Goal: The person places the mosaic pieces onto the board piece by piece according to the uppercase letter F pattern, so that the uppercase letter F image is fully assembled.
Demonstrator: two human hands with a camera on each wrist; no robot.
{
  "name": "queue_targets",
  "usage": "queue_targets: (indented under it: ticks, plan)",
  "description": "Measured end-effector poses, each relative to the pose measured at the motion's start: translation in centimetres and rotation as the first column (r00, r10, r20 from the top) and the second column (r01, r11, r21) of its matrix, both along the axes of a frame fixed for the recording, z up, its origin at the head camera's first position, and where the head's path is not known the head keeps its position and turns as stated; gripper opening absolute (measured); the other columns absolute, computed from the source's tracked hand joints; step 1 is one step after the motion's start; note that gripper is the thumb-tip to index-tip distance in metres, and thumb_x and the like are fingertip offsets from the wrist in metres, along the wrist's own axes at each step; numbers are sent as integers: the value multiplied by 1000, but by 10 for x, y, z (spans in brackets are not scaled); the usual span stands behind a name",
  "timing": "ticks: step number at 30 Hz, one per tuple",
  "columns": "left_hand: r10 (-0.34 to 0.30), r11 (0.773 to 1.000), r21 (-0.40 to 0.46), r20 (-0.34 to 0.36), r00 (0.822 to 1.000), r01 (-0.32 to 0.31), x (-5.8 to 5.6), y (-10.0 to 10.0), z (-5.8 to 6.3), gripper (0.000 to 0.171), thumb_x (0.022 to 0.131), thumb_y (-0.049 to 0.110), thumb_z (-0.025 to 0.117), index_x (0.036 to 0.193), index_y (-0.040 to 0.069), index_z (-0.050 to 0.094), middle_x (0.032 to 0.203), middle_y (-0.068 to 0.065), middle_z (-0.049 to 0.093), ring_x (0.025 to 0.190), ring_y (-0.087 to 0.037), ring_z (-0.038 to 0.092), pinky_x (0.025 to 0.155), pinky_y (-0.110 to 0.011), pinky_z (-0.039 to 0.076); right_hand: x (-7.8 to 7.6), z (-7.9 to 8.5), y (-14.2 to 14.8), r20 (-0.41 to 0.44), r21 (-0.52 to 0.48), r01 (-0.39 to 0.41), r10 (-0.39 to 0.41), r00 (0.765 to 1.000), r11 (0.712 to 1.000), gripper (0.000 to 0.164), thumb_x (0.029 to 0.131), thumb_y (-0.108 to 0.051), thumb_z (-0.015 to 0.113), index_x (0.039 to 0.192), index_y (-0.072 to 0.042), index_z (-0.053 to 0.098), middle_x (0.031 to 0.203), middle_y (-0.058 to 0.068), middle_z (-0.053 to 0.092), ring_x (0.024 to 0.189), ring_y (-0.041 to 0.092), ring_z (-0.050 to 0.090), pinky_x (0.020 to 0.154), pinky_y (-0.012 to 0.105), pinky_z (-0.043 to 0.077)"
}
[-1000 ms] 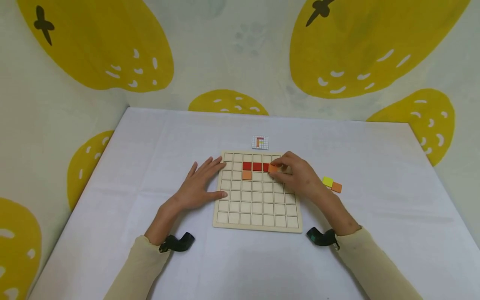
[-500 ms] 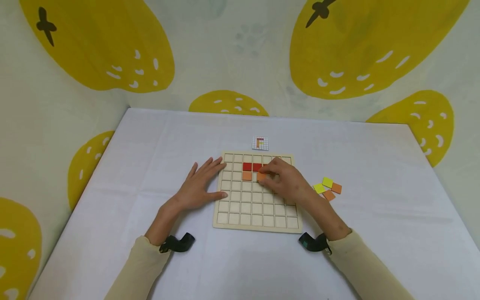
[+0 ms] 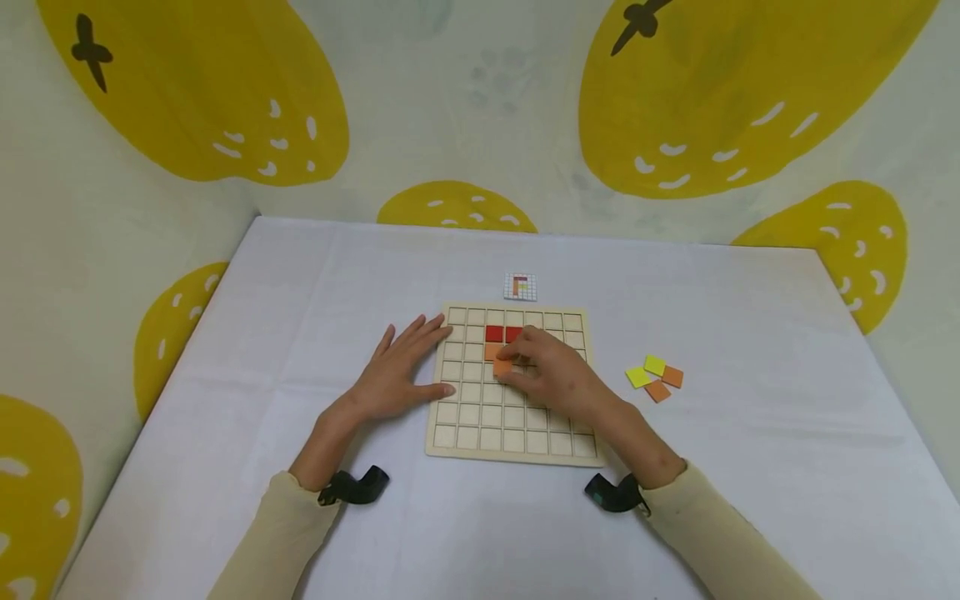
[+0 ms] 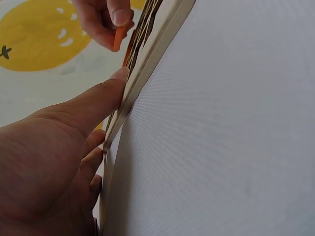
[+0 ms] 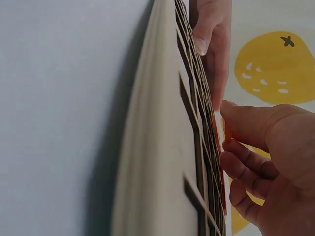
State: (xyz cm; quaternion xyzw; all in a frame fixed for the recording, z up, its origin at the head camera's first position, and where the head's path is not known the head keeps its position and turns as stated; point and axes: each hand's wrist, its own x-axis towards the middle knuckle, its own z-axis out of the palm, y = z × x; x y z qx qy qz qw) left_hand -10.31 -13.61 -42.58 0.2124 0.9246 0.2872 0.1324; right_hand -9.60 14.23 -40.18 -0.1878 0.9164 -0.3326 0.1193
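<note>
A wooden grid board [image 3: 514,444] with square cells lies mid-table. Red tiles [image 3: 495,333] sit in its second row, partly covered by my right hand, and one orange tile [image 3: 492,352] lies just below the leftmost. My right hand [image 3: 558,375] pinches another orange tile [image 3: 502,367] between thumb and fingers, over the cell beneath that one. In the left wrist view this pinched orange tile [image 4: 118,38] is tilted and apart from the board. With fingers spread, my left hand [image 3: 393,379] rests its thumb and fingertips on the board's left edge.
Right of the board lie loose yellow tiles [image 3: 639,377] and orange tiles [image 3: 657,391]. A small pattern card [image 3: 521,287] with a coloured grid lies behind the board. The white table [image 3: 750,333] meets a patterned wall at the back.
My right hand has moved left and towards me across the board, carrying the orange tile from the upper right to below the placed orange tile. My left hand has stayed put.
</note>
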Motion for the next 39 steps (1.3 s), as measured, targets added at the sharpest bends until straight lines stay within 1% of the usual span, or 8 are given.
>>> queue_targets:
  ticks: [3, 6, 13, 27, 32, 39]
  plan:
    - [1, 1000, -2, 1, 1000, -1, 0, 0, 0, 89, 91, 46, 77, 165, 22, 32, 176, 1, 20, 166, -28, 10, 132, -62, -3, 2, -1, -4, -6, 4, 2, -2, 1000, 1000, 29, 96, -32, 77, 121, -18, 76, 116, -4, 65, 102, 16, 58, 93, 35, 54]
    - [3, 1000, -4, 3, 1000, -3, 0, 0, 1, 89, 91, 46, 77, 165, 22, 32, 176, 1, 20, 166, -28, 10, 132, -62, -3, 3, -3, -7, -25, 11, -1, 2, 1000, 1000, 30, 95, -31, 78, 122, -19, 76, 119, -3, 65, 102, 16, 59, 94, 36, 55]
    - [-2, 1000, 2, 9, 1000, 2, 0, 1, 1, 89, 92, 45, 77, 165, 21, 33, 176, 1, 21, 166, -28, 10, 132, -62, -3, 5, -5, -10, -57, 35, -16, 18, 998, 999, 30, 94, -32, 80, 120, -19, 76, 112, -5, 62, 95, 13, 57, 89, 32, 54]
    - [1, 1000, 0, 5, 1000, -1, 0, 0, 1, 89, 91, 45, 77, 165, 21, 33, 176, 1, 21, 166, -28, 10, 132, -62, -3, 7, -7, -12, -93, 41, -10, 14, 996, 999, 30, 92, -30, 82, 119, -19, 75, 113, -5, 62, 97, 13, 59, 91, 33, 56]
    - [0, 1000, 1, 5, 1000, 0, 0, 0, 0, 89, 92, 46, 77, 165, 22, 33, 176, 2, 20, 166, -28, 10, 132, -62, -3, 6, -8, -12, -86, 38, 3, 0, 996, 999, 31, 91, -30, 83, 119, -20, 74, 114, -5, 62, 99, 14, 60, 92, 33, 56]
    - [-1, 1000, 8, 2, 1000, 1, 0, 0, 0, 89, 91, 44, 78, 165, 21, 32, 176, 1, 21, 166, -28, 10, 132, -63, -4, 5, -8, -12, -53, -2, 12, -12, 999, 1000, 33, 90, -27, 83, 122, -20, 74, 112, -6, 62, 99, 14, 60, 93, 33, 56]
